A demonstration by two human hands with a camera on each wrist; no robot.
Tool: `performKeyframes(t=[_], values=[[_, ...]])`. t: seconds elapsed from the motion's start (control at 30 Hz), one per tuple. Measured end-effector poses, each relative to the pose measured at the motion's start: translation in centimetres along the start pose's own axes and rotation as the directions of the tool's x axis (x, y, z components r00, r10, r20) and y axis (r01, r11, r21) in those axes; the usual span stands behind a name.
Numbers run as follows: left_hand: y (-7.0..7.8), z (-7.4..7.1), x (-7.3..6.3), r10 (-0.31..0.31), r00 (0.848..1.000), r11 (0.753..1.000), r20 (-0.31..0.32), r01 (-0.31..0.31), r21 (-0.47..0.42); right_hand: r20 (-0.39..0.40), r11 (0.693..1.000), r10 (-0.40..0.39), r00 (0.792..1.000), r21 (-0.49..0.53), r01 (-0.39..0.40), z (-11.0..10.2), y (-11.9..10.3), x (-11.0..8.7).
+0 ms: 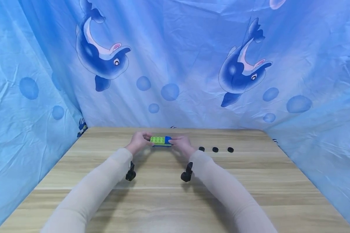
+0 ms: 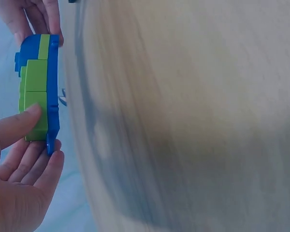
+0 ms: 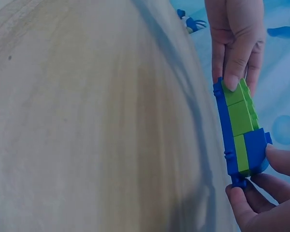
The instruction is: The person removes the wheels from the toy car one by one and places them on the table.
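A building-block toy car body [image 1: 157,140] is held up near the table's far edge. It has a blue base [image 2: 53,82], lime-green bricks [image 3: 240,117] with studs on top, and a rounded blue brick [image 3: 255,147] at its right end. My left hand [image 1: 137,141] grips the green end, its thumb on the side of a green brick and its fingers below. At the other end my right hand [image 1: 181,144] pinches the blue brick with its thumb, fingers under the base. No wheels show on the base.
Three small black discs [image 1: 215,149], like toy wheels, lie in a row on the wooden table [image 1: 163,207], right of my right hand. Behind the table hangs a blue curtain [image 1: 186,42] with dolphins. A black wrist camera [image 1: 130,174] hangs beneath each forearm.
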State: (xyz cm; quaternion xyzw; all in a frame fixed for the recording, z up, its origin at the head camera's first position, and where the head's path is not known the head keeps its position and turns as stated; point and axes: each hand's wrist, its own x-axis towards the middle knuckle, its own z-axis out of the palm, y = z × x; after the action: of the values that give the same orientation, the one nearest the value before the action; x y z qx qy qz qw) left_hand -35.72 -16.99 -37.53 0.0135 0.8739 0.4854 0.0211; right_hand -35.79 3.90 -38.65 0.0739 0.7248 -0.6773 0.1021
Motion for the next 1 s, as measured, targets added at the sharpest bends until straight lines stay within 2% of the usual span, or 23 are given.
performKeyframes(t=[0.23,0.43,0.63,0.83,1.0], values=[[-0.8,0.0,0.2,-0.011,1.000,0.999,0.019,0.011,0.037,-0.057,0.978,-0.088,0.995,-0.193,0.075,0.8,1.0,0.0],[-1.6,-0.1,0.2,0.007,0.998,0.998,0.057,-0.011,0.068,-0.035,0.981,-0.090,0.995,-0.176,0.083,1.2,1.4,0.0],[-1.7,-0.3,0.1,0.022,0.997,0.994,0.074,-0.030,0.109,-0.042,0.969,-0.121,0.992,-0.224,0.108,1.5,1.4,-0.2],[-1.6,-0.7,0.0,0.012,0.995,0.990,0.096,-0.025,0.142,-0.026,0.960,-0.139,0.990,-0.249,0.128,1.7,1.4,-0.3],[-1.7,-0.6,-0.2,0.001,0.989,0.997,0.146,-0.012,0.079,0.002,0.950,-0.138,0.990,-0.282,0.133,1.2,1.7,-0.1]])
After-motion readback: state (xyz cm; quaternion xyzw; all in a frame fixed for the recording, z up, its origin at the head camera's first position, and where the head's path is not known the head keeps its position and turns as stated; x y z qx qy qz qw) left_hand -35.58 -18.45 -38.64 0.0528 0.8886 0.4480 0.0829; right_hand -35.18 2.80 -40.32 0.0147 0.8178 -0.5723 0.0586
